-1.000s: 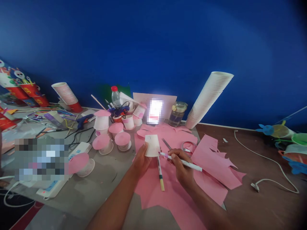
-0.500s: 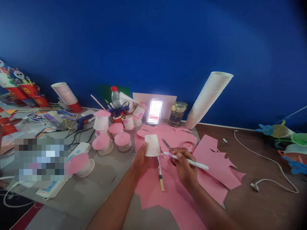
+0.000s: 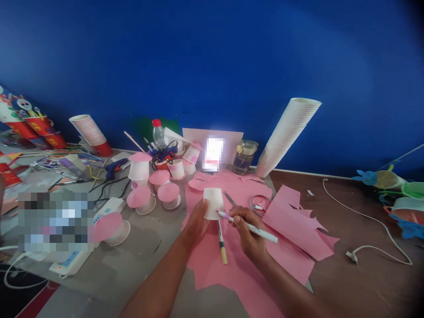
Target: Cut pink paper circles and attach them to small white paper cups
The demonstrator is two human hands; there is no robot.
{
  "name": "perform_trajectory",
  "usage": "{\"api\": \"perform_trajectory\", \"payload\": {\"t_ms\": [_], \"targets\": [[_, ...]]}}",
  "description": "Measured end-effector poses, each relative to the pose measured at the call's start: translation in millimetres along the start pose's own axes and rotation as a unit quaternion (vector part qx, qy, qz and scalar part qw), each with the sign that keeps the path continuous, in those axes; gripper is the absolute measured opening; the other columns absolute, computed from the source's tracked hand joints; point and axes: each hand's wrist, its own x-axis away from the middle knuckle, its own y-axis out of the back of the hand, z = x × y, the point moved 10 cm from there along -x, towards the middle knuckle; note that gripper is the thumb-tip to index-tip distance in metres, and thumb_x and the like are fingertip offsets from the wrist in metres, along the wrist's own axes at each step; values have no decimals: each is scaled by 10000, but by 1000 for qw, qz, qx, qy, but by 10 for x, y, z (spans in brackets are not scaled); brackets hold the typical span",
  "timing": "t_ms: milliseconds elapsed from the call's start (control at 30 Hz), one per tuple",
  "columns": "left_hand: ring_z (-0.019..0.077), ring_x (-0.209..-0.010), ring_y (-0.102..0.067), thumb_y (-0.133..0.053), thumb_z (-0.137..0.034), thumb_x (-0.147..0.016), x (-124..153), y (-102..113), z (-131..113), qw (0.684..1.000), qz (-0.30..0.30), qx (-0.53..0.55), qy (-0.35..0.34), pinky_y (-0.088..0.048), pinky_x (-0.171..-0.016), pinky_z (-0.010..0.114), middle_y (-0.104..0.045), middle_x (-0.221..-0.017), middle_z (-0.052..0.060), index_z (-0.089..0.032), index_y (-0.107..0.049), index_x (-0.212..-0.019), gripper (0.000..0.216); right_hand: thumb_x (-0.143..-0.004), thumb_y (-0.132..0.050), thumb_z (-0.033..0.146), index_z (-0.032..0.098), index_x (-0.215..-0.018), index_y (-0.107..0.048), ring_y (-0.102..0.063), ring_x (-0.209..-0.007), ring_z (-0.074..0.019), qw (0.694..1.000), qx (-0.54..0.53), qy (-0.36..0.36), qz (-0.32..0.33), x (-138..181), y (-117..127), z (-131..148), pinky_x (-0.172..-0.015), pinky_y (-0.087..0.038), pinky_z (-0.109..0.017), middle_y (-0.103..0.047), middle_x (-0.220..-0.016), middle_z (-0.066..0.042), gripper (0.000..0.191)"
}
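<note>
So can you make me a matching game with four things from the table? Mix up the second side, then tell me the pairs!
Things:
1. bottle
2. scissors
3. purple-tipped pen
4. jar

Where or what:
A. in the fingers of the right hand
B. beside the tall cup stack
C. has a red cap
D. lying on pink paper

Pairs: 1-C, 2-D, 3-A, 4-B

Single head-worn view. Looks forward and down across the table (image 3: pixel 122 265), facing the blue wall (image 3: pixel 212 66) at 12 o'clock. Set near, behind and above the left hand (image 3: pixel 197 218) toward 7 o'clock and right hand (image 3: pixel 250 229) at 5 o'clock. Spans wide, darkening toward 2 o'clock.
</note>
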Motion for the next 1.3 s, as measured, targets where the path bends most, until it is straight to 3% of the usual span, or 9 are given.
{"api": "perform_trajectory", "payload": {"t_ms": [167,367,800,1033,1300], "targets": [[202,-784,-586,-510,-437,-869,5,-51,-26,1000,19,-7,-11,-458,-760,331,-650,-821,77,-128,-644,-886,337,-887,-479,238,214,-798,-583,-485,-629,-148,1000,25,7,-1,12,1,11,-572,-388,-277,-540,-689,-2,139],[244,-901,-619,-530,-456,-852,-25,4,-14,1000,0,5,6,-443,-874,370,-686,-892,114,-95,-649,-997,406,-878,-477,244,207,-757,-566,-466,-595,-143,1000,31,-3,-4,4,28,2,-542,-375,-271,-514,-640,7,155],[247,-834,-673,-566,-478,-825,-69,49,-69,997,-20,73,15,-495,-813,368,-719,-883,111,-102,-614,-1040,436,-840,-525,262,195,-699,-594,-442,-539,-118,993,-26,-111,-35,-16,140,-299,-485,-351,-243,-505,-582,22,170],[267,-925,-657,-560,-439,-840,-78,71,-25,996,-26,78,20,-464,-889,401,-713,-922,124,-87,-581,-1140,463,-847,-549,271,197,-713,-602,-459,-582,-121,983,-153,-89,-51,-29,148,-260,-505,-363,-247,-504,-631,15,162],[265,-938,-627,-556,-461,-838,-44,21,-3,1000,-7,23,10,-438,-907,392,-694,-888,123,-77,-650,-1011,431,-870,-531,263,209,-757,-604,-477,-596,-125,996,-72,-51,-18,0,84,-167,-540,-390,-252,-544,-660,9,145]]}}
